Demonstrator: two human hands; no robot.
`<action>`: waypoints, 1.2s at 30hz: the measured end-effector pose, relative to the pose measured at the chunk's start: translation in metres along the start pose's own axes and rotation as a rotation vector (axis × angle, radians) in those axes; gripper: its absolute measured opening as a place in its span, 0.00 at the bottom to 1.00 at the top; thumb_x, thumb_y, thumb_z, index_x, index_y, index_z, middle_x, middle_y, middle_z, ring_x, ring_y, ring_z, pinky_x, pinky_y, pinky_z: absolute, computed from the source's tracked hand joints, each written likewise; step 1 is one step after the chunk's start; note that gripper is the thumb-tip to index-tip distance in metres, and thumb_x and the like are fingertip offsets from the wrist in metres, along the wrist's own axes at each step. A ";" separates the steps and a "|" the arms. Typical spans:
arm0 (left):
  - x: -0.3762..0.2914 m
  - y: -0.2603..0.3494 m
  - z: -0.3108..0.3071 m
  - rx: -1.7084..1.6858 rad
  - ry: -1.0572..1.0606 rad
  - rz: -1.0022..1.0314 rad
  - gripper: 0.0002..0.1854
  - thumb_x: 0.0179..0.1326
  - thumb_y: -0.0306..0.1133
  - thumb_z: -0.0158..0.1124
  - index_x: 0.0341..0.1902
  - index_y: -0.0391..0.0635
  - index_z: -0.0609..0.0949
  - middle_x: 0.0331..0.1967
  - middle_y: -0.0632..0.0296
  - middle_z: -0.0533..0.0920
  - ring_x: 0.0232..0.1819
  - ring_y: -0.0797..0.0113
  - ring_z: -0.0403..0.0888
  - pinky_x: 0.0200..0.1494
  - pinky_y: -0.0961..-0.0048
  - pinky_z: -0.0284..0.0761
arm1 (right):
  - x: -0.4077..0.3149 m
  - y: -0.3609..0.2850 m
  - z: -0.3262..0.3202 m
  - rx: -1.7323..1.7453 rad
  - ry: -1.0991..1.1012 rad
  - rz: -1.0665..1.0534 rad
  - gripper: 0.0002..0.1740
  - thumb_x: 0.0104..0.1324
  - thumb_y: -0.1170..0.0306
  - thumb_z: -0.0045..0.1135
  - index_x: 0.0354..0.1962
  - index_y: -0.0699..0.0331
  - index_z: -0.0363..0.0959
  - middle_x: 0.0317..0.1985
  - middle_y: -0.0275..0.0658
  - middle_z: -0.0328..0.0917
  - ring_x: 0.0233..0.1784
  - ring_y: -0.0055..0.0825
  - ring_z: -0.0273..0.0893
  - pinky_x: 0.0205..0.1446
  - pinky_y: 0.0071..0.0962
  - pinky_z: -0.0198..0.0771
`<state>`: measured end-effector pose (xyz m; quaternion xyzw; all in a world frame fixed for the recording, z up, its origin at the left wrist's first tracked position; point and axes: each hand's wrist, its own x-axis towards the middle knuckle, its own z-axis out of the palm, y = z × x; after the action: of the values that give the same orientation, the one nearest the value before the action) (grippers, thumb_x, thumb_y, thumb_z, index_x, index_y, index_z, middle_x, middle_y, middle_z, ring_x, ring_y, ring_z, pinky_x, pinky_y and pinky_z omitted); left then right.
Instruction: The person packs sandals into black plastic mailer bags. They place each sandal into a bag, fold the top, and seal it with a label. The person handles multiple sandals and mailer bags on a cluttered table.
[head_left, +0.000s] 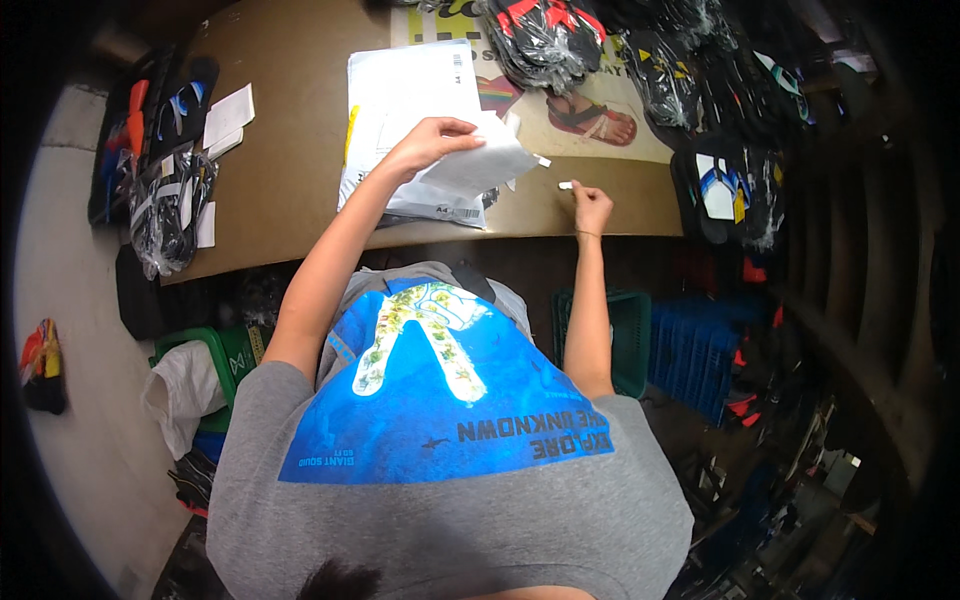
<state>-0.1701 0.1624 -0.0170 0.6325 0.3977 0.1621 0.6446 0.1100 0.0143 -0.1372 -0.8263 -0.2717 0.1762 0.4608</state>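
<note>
My left hand pinches a white paper sheet between thumb and fingers, lifted over a white printed plastic package that lies on the brown table. To the right, near the table's front edge, my right hand holds a small white piece between its fingertips. Another small white piece shows at the right corner of the sheet. Whether that piece is stuck to the sheet, I cannot tell. Something dark lies partly hidden under the package.
Plastic-wrapped flip-flops sit on a printed poster at the back. More wrapped flip-flops are at the right and the left. White cards lie at the left. Below the table are a green crate and a blue crate.
</note>
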 end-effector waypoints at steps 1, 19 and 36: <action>0.000 0.003 0.001 0.055 -0.033 0.034 0.36 0.44 0.51 0.69 0.52 0.37 0.74 0.50 0.49 0.75 0.53 0.59 0.70 0.55 0.66 0.65 | -0.010 -0.011 0.011 0.093 -0.110 0.003 0.19 0.53 0.61 0.63 0.19 0.73 0.75 0.18 0.37 0.75 0.23 0.19 0.67 0.30 0.24 0.65; -0.037 0.079 0.018 0.664 -0.069 0.360 0.38 0.36 0.51 0.74 0.54 0.49 0.74 0.54 0.55 0.72 0.57 0.57 0.67 0.59 0.63 0.61 | -0.064 -0.023 0.039 1.193 -1.083 0.391 0.24 0.56 0.77 0.53 0.52 0.70 0.62 0.41 0.39 0.73 0.39 0.27 0.74 0.42 0.23 0.72; -0.025 -0.161 -0.105 -0.169 0.335 -0.406 0.40 0.49 0.55 0.63 0.50 0.25 0.69 0.41 0.45 0.78 0.39 0.59 0.80 0.44 0.68 0.74 | -0.012 0.035 -0.001 1.749 -0.826 0.534 0.13 0.65 0.66 0.44 0.42 0.66 0.66 0.31 0.36 0.67 0.32 0.27 0.67 0.42 0.29 0.69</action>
<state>-0.3089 0.1925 -0.1494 0.4481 0.6025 0.1647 0.6396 0.1113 -0.0085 -0.1666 -0.1054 0.0089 0.6848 0.7210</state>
